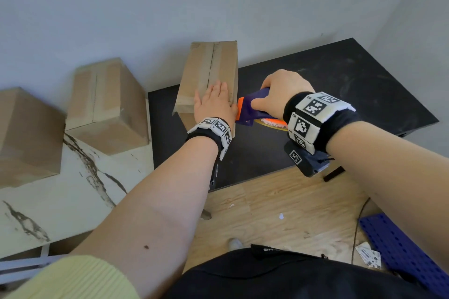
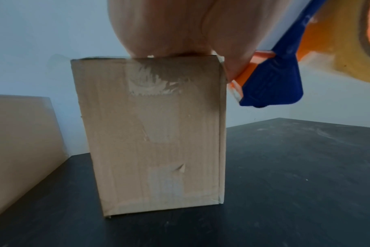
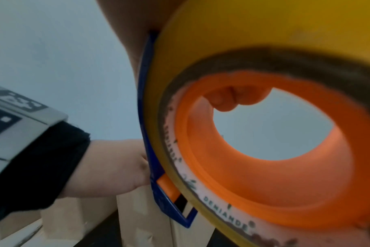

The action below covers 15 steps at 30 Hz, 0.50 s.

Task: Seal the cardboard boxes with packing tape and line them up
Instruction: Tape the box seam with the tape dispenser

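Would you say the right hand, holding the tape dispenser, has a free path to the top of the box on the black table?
Probably yes: the right hand holds the tape dispenser right beside the box. Only the left hand, flat on the near end, covers part of the top.

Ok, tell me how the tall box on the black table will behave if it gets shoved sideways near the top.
The box stands on its narrow end, so it probably tips rather than slides. The left hand lies flat on top, likely steadying it. Its dented cardboard suggests it is light and would topple easily.
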{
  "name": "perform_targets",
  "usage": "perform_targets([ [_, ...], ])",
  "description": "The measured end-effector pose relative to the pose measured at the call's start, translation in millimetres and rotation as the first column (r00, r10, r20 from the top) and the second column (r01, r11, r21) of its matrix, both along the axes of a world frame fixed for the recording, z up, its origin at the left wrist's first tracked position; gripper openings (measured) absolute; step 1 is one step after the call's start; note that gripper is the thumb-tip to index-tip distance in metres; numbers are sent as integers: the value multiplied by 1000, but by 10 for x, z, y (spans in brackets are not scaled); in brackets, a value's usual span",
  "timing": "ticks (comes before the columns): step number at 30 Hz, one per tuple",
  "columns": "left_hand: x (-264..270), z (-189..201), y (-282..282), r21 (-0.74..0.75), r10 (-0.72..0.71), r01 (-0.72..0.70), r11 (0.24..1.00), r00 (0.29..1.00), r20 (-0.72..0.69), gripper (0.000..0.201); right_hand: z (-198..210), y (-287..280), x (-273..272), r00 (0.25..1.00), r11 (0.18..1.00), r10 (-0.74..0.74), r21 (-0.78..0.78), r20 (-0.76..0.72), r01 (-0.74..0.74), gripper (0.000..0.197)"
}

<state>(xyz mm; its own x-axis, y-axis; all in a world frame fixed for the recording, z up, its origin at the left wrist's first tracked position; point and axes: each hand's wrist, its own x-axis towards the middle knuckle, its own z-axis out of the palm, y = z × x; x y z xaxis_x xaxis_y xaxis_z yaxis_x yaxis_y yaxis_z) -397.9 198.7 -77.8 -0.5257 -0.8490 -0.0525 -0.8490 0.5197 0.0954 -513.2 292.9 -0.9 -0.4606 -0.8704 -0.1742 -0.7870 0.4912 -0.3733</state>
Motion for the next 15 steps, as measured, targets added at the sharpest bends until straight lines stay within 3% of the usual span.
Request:
perform_targets([
  [5, -15, 30, 21, 15, 11, -11, 1000, 1000, -15, 61, 111, -85, 120, 981, 996, 76, 54, -180, -67, 20],
  [8, 7, 1, 61, -1, -6, 6, 1000, 1000, -7, 63, -41, -26, 178, 874, 967, 238, 186, -424, -173, 10],
  [11, 18, -23, 57, -50, -13, 11, 999, 999, -48, 63, -336, 68, 59, 924, 970, 150, 233, -353, -68, 19],
  [15, 19, 17, 70, -44, -30, 29, 999, 999, -41, 67, -570, 66, -22, 947, 988, 72, 155, -312, -24, 33],
])
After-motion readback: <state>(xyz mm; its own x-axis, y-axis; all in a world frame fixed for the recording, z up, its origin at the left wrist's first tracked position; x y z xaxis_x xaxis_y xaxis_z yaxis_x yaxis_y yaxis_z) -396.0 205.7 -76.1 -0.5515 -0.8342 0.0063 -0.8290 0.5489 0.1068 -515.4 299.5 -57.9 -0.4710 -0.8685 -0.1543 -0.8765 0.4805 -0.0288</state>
